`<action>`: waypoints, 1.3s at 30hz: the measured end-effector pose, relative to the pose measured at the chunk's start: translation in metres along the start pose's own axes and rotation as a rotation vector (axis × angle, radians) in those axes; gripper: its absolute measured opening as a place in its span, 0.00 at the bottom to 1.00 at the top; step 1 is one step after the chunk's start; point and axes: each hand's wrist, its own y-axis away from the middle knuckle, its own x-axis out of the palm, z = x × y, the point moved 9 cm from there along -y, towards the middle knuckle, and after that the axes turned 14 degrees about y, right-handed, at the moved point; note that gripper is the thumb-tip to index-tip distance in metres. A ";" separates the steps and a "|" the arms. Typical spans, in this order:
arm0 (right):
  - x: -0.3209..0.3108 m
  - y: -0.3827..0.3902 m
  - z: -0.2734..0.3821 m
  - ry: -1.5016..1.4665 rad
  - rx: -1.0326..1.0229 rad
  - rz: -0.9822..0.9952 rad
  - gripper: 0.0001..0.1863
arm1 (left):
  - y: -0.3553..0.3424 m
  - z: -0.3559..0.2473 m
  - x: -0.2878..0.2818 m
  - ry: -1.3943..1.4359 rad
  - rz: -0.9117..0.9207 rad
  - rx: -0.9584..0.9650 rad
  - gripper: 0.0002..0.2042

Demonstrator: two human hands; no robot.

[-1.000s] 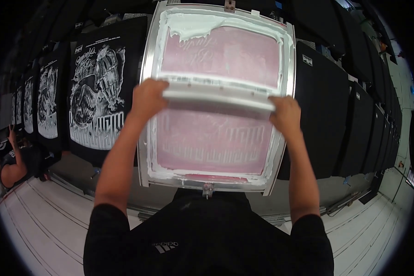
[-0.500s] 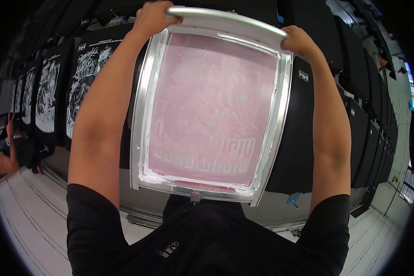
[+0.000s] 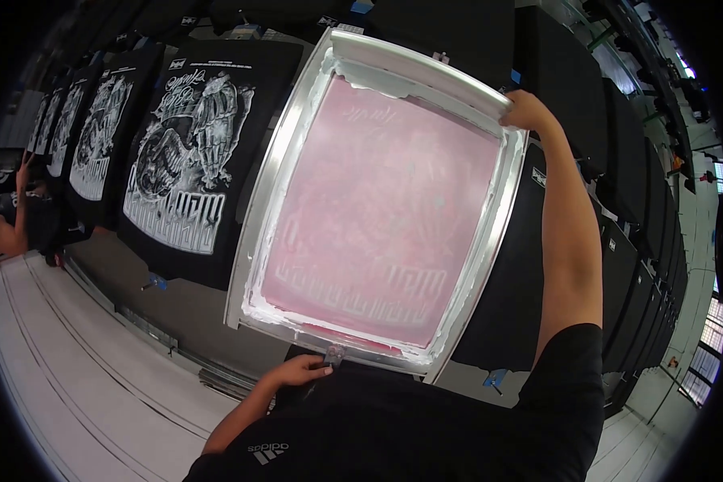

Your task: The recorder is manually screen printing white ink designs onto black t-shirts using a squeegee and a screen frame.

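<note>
In front of me lies a screen-printing frame (image 3: 261,205) with a pink mesh, its metal sides edged with white ink. A long silver squeegee (image 3: 418,63) rests across its far end. My right hand (image 3: 528,112) has its fingers wrapped round the squeegee's right end, at the frame's far right corner. My left hand (image 3: 299,372) is low beside my shirt, with its fingers stretched toward the small clamp (image 3: 335,353) at the frame's near edge. Its fingertips come right up to the clamp; whether they touch it is unclear. White ink lies along the mesh's near and far edges.
Black shirts with white prints (image 3: 186,153) lie on boards in a row to the left. More black shirts (image 3: 490,297) lie on boards to the right. Blue clips (image 3: 496,379) hang from board edges. Another person (image 3: 20,217) is at the far left.
My left hand has let go of the squeegee's left end and come down to the frame's near edge. My right hand keeps its hold. The view has turned, showing more printed shirts on the left.
</note>
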 end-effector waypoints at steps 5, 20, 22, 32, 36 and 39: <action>-0.018 -0.020 0.083 -0.030 -0.093 -0.239 0.26 | -0.001 0.001 0.002 0.171 0.023 0.030 0.13; 0.067 0.322 0.254 -0.107 -0.075 0.002 0.22 | -0.016 -0.021 -0.001 0.000 -0.054 0.285 0.13; 0.088 0.387 0.288 -0.088 -0.116 0.002 0.18 | -0.011 -0.021 0.003 -0.011 -0.081 0.216 0.13; 0.093 0.473 0.319 -0.212 -0.121 -0.096 0.20 | 0.011 -0.028 -0.001 -0.453 -0.299 -0.028 0.26; 0.077 0.474 0.256 -0.102 -0.019 -0.143 0.26 | 0.039 -0.029 -0.016 -0.580 -0.351 0.111 0.18; 0.096 0.485 0.184 -0.314 0.054 -0.086 0.15 | 0.107 -0.054 -0.093 -0.432 -0.730 0.509 0.16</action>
